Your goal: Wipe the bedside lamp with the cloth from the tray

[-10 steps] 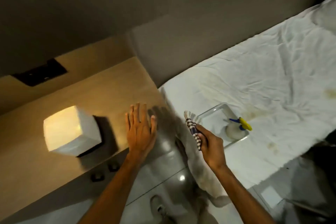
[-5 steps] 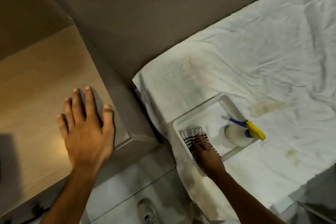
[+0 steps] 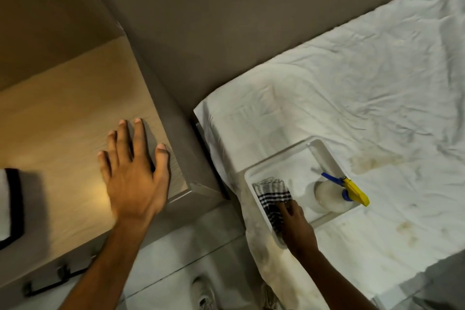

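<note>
The striped black-and-white cloth (image 3: 273, 190) lies in the left end of the white tray (image 3: 324, 156) on the bed. My right hand (image 3: 295, 224) reaches into the tray, its fingers curled down on the cloth's near end. My left hand (image 3: 134, 178) hovers flat with fingers spread over the right part of the wooden bedside table (image 3: 63, 108), holding nothing. The lit white cube lamp (image 3: 6, 204) with its dark base shows only as a sliver at the left edge.
A white spray bottle (image 3: 329, 194) with a yellow and blue trigger lies in the tray beside the cloth. The bed (image 3: 352, 83) has a crumpled, stained white sheet. Dark drawer handles (image 3: 50, 282) sit below the table top. My white shoe (image 3: 203, 294) stands on the tiled floor.
My right hand brought the cloth from the air down into the tray. The view swung right, so the lamp slid to the left edge. My left hand stayed spread over the table.
</note>
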{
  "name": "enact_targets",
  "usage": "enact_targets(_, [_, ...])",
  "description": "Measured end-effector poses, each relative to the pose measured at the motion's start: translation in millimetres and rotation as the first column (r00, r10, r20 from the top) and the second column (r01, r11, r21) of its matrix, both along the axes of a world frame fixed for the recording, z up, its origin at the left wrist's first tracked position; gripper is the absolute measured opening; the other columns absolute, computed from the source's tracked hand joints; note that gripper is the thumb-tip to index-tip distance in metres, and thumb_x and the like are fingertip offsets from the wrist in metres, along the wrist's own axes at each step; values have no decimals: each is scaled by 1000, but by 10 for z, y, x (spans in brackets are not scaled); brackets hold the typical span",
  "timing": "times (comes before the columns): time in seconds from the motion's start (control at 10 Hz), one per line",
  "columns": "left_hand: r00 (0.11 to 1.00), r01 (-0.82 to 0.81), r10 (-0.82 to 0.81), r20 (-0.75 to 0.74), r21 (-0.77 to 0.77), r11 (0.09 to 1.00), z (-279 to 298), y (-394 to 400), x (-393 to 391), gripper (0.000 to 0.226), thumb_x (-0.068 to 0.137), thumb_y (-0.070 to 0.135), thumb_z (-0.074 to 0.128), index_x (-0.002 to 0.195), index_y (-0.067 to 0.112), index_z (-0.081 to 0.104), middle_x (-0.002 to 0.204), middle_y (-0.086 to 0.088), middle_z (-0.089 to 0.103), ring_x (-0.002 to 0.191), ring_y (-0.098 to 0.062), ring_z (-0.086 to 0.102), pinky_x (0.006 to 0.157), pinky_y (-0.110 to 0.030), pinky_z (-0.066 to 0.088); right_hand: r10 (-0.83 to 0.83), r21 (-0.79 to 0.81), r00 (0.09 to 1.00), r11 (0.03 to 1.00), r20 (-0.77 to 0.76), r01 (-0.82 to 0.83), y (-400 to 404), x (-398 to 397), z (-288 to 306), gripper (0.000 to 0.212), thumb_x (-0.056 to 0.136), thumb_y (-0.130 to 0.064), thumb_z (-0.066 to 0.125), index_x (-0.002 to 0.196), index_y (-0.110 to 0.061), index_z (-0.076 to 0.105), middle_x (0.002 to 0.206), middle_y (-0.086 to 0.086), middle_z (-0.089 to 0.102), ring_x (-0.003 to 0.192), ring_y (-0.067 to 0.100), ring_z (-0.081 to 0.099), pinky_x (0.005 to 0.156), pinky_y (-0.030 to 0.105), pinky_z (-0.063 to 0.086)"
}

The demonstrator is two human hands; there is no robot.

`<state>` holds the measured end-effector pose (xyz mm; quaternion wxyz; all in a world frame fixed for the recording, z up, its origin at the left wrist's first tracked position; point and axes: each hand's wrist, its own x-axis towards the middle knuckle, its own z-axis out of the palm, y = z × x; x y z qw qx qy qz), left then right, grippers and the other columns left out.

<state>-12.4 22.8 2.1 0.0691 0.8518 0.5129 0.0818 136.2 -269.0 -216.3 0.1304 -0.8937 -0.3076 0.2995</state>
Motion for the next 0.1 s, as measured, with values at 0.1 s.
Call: enact_targets(0.1, [1000,8,-8,-17,-7,1000,-119,-130,-70,72,102,58,20,163,21,15,170,-14,18,156,-36,17,124,-63,16,26,77,997,997,76,-32,-154,-90,383,56,87,-41,60,138,-45,37,145,-6,37,126,20,51,81,34,58])
